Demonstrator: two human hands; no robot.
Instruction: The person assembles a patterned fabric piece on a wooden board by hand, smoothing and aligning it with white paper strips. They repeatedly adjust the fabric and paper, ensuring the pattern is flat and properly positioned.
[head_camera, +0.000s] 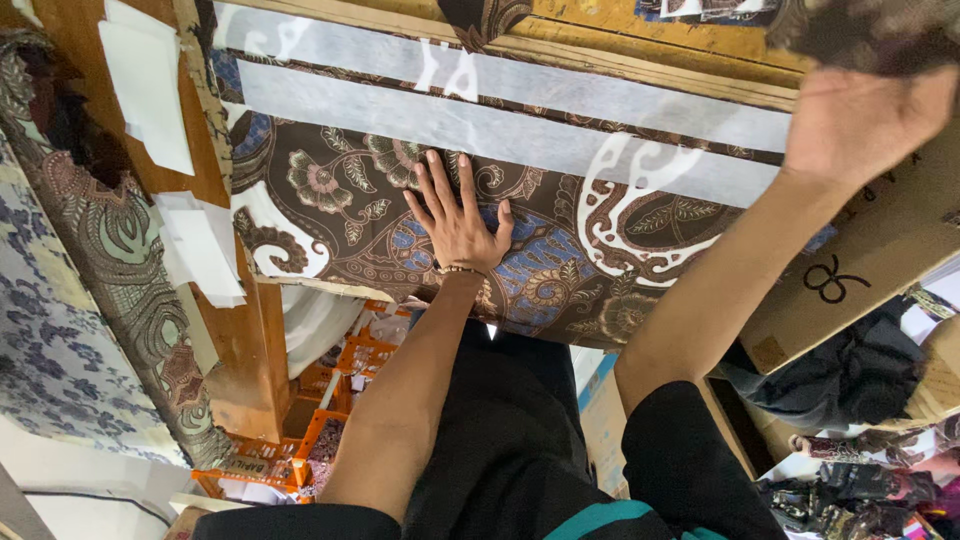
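In the head view, a brown cardboard box (880, 255) sits at the right edge of the wooden table (245, 330), tilted, with a black looped mark on its near face; a smaller box corner shows below it. White paper pieces (150, 85) lie stacked at the far left of the table, and more white paper pieces lie nearer, beside the cloth's left end. An orange plastic crate (345, 365) stands on the floor under the table edge. The batik cloth (350, 210), brown with cream and blue floral scrolls, is spread across the middle of the table, and two long white interfacing strips (560, 130) lie side by side along its far part. The left hand (458, 225) rests flat on the cloth, palm down, fingers spread wide and straight, gripping nothing, with a thin bracelet at the wrist. The right hand (860, 120) is raised at the far right, its fingers closed into a bunch of dark patterned fabric (870, 35) held up above the table; the fingertips are hidden in it.
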